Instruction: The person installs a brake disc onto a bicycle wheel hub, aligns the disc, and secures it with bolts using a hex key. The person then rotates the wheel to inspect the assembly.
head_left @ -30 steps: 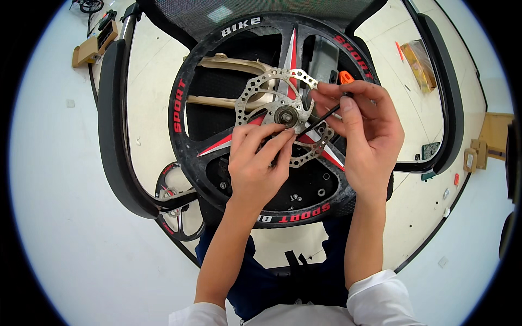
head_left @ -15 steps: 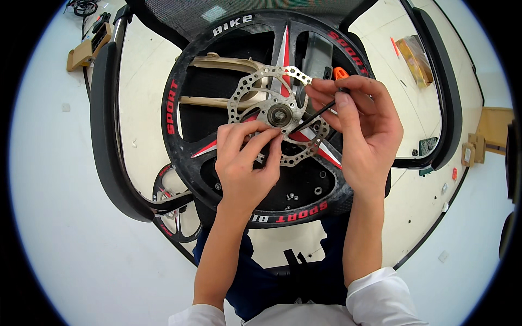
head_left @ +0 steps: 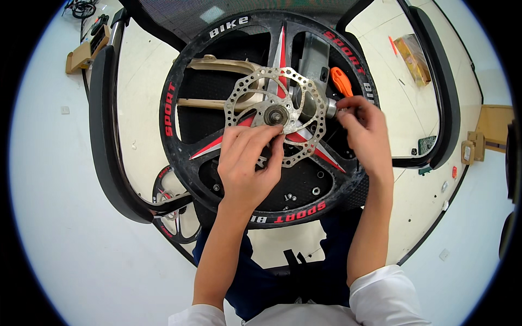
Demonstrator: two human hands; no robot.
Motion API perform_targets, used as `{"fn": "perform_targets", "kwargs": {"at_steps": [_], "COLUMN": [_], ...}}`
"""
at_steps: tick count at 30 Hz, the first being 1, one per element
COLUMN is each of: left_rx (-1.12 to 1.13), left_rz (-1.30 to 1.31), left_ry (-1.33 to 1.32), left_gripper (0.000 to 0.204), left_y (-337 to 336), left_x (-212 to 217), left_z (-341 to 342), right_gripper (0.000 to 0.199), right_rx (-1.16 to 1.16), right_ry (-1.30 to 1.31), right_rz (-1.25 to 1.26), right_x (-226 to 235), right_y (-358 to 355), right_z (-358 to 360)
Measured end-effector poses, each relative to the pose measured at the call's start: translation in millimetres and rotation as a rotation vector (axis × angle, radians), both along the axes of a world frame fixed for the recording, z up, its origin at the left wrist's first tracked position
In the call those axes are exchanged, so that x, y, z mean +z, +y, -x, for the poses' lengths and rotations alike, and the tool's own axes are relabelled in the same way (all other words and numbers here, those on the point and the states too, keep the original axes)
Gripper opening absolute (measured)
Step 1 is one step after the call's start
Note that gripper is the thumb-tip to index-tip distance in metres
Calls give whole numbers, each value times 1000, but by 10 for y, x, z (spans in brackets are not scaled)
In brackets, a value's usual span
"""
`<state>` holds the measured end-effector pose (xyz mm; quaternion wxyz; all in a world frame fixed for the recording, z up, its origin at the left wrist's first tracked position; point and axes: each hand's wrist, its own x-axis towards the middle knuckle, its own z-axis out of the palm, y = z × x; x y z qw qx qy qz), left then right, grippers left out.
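A black wheel (head_left: pixel 182 155) is laid flat across the chair (head_left: pixel 103 136), hub upward, between the two armrests. A silver, holed disc (head_left: pixel 236 93) is seated around its hub (head_left: pixel 276 115). The disc is touched by the left hand (head_left: pixel 249 165), whose thumb and forefinger are brought almost together just below the hub; whether a small part is pinched between them cannot be told, as the tips are too close to the metal. The right hand (head_left: pixel 370 136) is held past the disc's right edge, fingers curled and tips bunched beside a silver tube (head_left: pixel 330 107); what is gripped there, if anything, is hidden by the fingers.

Between the spokes, a tan fork (head_left: pixel 223 64) is seen at the upper left, lying under the wheel, and a grey part (head_left: pixel 316 57) at the upper right. An orange handle (head_left: pixel 341 81) is placed just beside that part. Small screws (head_left: pixel 289 197) are scattered in the lower opening, with a nut (head_left: pixel 316 191) to their right. Beyond the left armrest, a second wheel (head_left: pixel 163 230) is partly covered by the chair.
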<state>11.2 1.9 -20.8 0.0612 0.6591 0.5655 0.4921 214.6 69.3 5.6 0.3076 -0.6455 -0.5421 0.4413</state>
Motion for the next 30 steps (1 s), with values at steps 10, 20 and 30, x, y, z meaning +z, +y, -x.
{"fn": "perform_targets", "kwargs": {"at_steps": [10, 20, 30], "left_rx": [-21, 1, 7], "left_rz": [22, 61, 95], "left_ry": [-12, -159, -95], "left_gripper": [26, 38, 40], "left_y": [0, -16, -14], "left_x": [-10, -45, -5], "left_z": [14, -19, -24], "right_gripper": [22, 25, 29], "right_rx": [110, 114, 59], "right_ry": [79, 40, 54], "right_rz": [30, 8, 42], "right_x": [-54, -61, 55], "right_y": [-11, -1, 8], "right_z": [147, 142, 130]}}
